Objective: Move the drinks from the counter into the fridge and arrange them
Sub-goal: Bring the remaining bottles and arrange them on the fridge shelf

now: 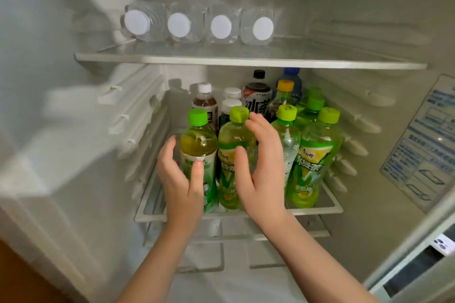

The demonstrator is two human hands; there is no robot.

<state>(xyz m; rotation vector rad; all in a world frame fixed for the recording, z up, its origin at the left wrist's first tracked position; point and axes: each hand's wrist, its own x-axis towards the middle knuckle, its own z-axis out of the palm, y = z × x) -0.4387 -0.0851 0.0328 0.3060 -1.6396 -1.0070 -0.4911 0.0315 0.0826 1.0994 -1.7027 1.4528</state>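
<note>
Several green-capped tea bottles stand in a front row on the fridge's lower shelf (320,209). My left hand (181,179) cups the leftmost green tea bottle (198,140), with the thumb on its label and the fingers along its left side. My right hand (264,170) flanks the second green bottle (234,138): its thumb lies across the front and its straight fingers reach up the right side. To the right stand a pale-labelled bottle (289,140) and a bigger green bottle (317,155). Dark tea bottles (257,97) and a blue one stand behind.
Several clear water bottles (222,26) lie on their sides on the upper glass shelf (246,59), white caps facing me. Ribbed shelf rails line both fridge walls. A blue-printed sticker (423,145) is on the right wall. A drawer front sits below the lower shelf.
</note>
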